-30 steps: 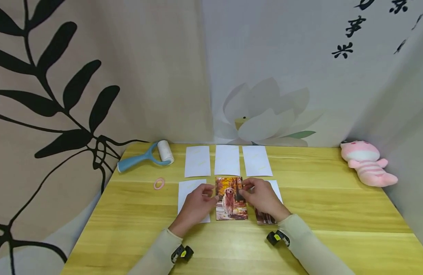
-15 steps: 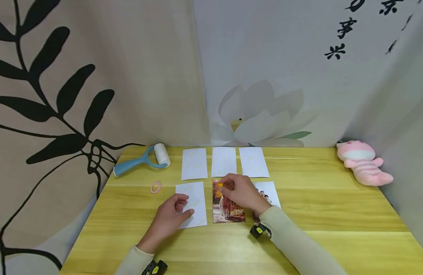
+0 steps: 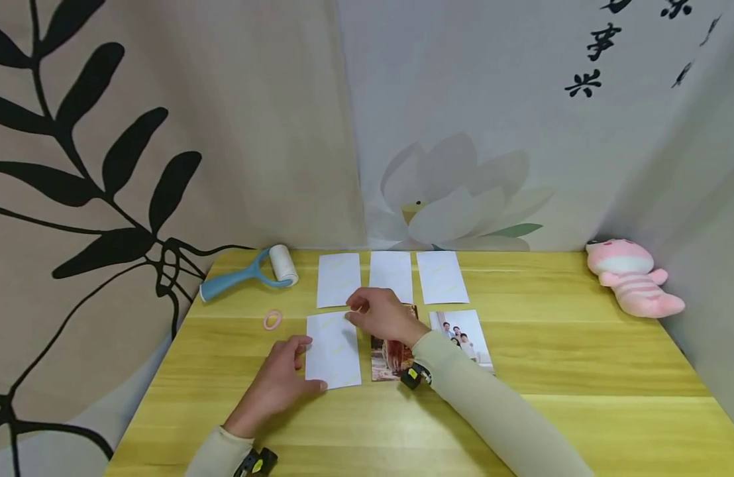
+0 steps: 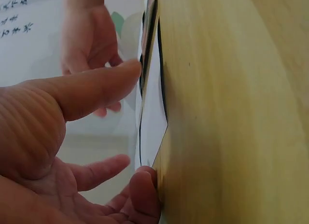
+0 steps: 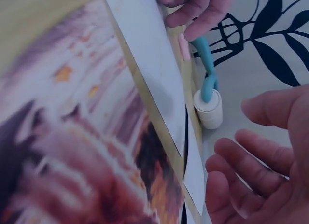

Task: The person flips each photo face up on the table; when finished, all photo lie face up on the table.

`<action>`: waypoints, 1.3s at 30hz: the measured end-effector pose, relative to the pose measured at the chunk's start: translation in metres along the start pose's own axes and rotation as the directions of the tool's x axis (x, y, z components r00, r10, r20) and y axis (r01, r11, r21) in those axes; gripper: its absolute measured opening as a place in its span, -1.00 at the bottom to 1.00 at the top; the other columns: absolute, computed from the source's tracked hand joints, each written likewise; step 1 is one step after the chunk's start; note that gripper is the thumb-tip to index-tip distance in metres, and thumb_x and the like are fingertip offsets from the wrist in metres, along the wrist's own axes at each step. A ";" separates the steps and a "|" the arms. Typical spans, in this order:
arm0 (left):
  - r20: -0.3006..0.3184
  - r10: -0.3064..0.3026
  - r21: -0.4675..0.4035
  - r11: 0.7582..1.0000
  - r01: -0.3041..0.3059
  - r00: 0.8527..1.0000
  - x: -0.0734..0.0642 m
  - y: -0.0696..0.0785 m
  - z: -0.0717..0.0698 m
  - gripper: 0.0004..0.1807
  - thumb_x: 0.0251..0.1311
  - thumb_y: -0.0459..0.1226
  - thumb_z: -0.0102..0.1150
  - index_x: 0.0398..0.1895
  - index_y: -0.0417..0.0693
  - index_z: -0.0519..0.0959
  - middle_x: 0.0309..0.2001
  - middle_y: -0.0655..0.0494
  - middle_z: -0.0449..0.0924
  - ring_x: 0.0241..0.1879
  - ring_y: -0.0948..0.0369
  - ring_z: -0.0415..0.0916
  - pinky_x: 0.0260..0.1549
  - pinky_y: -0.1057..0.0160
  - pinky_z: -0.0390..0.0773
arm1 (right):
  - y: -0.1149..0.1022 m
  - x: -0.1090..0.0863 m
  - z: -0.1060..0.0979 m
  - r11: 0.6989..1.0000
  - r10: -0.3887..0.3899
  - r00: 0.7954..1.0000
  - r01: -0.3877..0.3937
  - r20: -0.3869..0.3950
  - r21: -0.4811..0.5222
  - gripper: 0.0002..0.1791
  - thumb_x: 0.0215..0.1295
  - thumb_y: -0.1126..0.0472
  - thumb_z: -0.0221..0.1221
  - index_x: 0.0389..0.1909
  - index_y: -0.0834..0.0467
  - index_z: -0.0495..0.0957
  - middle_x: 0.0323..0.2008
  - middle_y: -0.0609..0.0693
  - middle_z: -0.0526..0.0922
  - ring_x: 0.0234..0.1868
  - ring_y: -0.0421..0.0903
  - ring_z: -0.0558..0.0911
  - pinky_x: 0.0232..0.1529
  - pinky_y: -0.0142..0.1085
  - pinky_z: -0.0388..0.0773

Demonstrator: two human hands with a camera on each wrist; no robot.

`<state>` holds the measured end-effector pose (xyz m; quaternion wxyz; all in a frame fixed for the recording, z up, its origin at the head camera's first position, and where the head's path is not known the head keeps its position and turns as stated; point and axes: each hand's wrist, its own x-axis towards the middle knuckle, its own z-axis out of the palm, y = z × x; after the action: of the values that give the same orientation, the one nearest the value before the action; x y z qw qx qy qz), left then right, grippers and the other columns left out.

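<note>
A white card (image 3: 333, 350) lies face down at the front left of two rows. Along its left side is my left hand (image 3: 279, 381), fingertips right at the edge and thumb by the lower corner. My right hand (image 3: 383, 317) hovers over the upper right corner, fingers loosely bent; the right wrist view shows nothing between fingers (image 5: 258, 156) and thumb. Under the right wrist, partly hidden, lies a photo card of a dog (image 3: 391, 358). To its right is a family photo card (image 3: 471, 334), its lower part covered by the sleeve.
Three more white cards, the middle one (image 3: 392, 271) among them, form the back row. A blue-handled lint roller (image 3: 236, 283) and a pink ring (image 3: 273, 320) lie left. At the far right edge sits a pink plush toy (image 3: 635, 281).
Both hands have left the dog photo card. The left hand moved left to the white card's edge; the right crossed left over the dog photo, uncovering the family photo.
</note>
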<state>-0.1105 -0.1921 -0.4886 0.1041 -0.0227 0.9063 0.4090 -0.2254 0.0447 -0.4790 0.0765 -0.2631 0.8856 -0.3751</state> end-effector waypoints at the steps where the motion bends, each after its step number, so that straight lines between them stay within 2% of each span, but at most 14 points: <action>1: 0.002 -0.002 0.004 1.000 0.002 1.000 0.000 -0.001 0.001 -0.02 -0.13 -0.20 0.74 0.42 -0.16 0.44 0.27 -0.20 0.46 0.14 -0.05 0.57 0.12 -0.05 0.62 | -0.001 0.004 0.003 1.000 -0.001 1.000 0.001 0.011 -0.009 -0.68 0.47 0.04 0.31 0.09 0.14 0.70 -0.07 -0.04 0.78 -0.07 -0.12 0.69 0.03 -0.17 0.65; 6: 0.006 0.014 0.045 0.999 -0.014 1.000 -0.001 -0.002 0.005 0.06 -0.21 -0.20 0.78 0.45 -0.17 0.41 0.25 -0.17 0.42 0.13 -0.01 0.55 0.08 0.02 0.62 | -0.002 0.018 0.015 0.998 -0.006 0.999 0.009 0.054 -0.055 -0.67 0.45 0.03 0.33 0.09 0.12 0.70 0.00 0.00 0.79 0.05 -0.06 0.71 0.14 -0.16 0.63; 13: 0.003 0.053 0.107 0.993 -0.053 0.999 0.000 0.005 0.005 0.03 -0.21 -0.24 0.78 0.42 -0.20 0.44 0.05 -0.13 0.40 -0.14 0.10 0.42 -0.14 0.17 0.49 | -0.001 0.021 0.022 0.992 -0.013 0.995 0.025 0.095 -0.123 -0.65 0.43 0.04 0.35 0.12 0.11 0.69 0.05 -0.01 0.79 0.13 -0.04 0.71 0.22 -0.14 0.62; 20: -0.003 0.041 0.105 0.994 -0.040 0.999 0.003 0.001 0.005 0.01 -0.20 -0.24 0.78 0.42 -0.16 0.45 0.05 -0.11 0.41 -0.10 0.11 0.43 -0.10 0.17 0.50 | -0.002 0.023 0.023 0.991 -0.003 0.995 0.017 0.104 -0.134 -0.66 0.45 0.07 0.32 0.13 0.14 0.70 0.06 0.01 0.78 0.16 -0.01 0.68 0.30 -0.10 0.56; 24: -0.008 0.030 0.099 0.995 -0.029 1.000 0.005 -0.001 0.006 0.05 -0.21 -0.23 0.78 0.45 -0.16 0.43 0.13 -0.14 0.41 -0.04 0.10 0.47 -0.06 0.15 0.53 | -0.002 0.023 0.022 0.995 -0.003 0.998 0.009 0.059 -0.101 -0.73 0.44 0.11 0.34 0.07 0.12 0.72 0.03 0.01 0.78 0.15 0.01 0.65 0.28 -0.09 0.54; 27: -0.004 0.034 0.070 0.997 -0.034 0.999 0.005 0.000 0.006 0.15 -0.21 -0.26 0.78 0.53 -0.19 0.34 0.20 -0.19 0.40 0.02 0.06 0.53 -0.03 0.13 0.59 | -0.001 0.022 0.020 0.999 0.006 1.000 -0.005 0.022 -0.050 -0.77 0.43 0.13 0.34 0.04 0.08 0.73 0.01 -0.01 0.77 0.13 -0.01 0.66 0.24 -0.10 0.57; 32: -0.010 0.029 -0.007 1.000 -0.029 1.000 0.007 0.000 0.003 0.24 -0.07 -0.33 0.71 0.66 -0.16 0.11 0.13 -0.12 0.47 -0.04 0.09 0.58 -0.12 0.17 0.60 | 0.002 0.017 0.017 0.996 0.030 1.000 -0.030 0.001 0.079 -0.78 0.47 0.19 0.31 0.06 0.09 0.71 0.02 -0.01 0.76 0.12 -0.03 0.71 0.22 -0.09 0.62; 35: -0.034 0.015 -0.019 1.000 -0.015 0.999 0.009 -0.002 0.001 0.09 0.11 -0.32 0.60 0.64 -0.20 0.11 -0.01 -0.03 0.56 -0.15 0.16 0.54 -0.20 0.22 0.53 | 0.003 0.012 0.014 0.990 0.023 1.000 -0.023 -0.001 0.139 -0.76 0.48 0.23 0.28 0.10 0.13 0.69 0.05 0.04 0.76 0.13 0.02 0.70 0.19 -0.06 0.63; 39: -0.061 0.009 -0.038 0.999 -0.012 0.998 0.011 -0.005 0.001 -0.21 0.32 -0.29 0.43 0.53 -0.23 0.26 -0.13 0.03 0.62 -0.22 0.22 0.57 -0.24 0.25 0.54 | 0.004 0.005 0.010 0.984 0.026 1.000 -0.026 -0.001 0.177 -0.73 0.48 0.23 0.27 0.14 0.14 0.67 0.03 0.02 0.75 0.03 -0.02 0.68 0.06 -0.13 0.64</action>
<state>-0.1207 -0.1941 -0.4948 0.0740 -0.0323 0.9011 0.4261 -0.2279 0.0379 -0.4887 0.1027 -0.2430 0.8523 -0.4516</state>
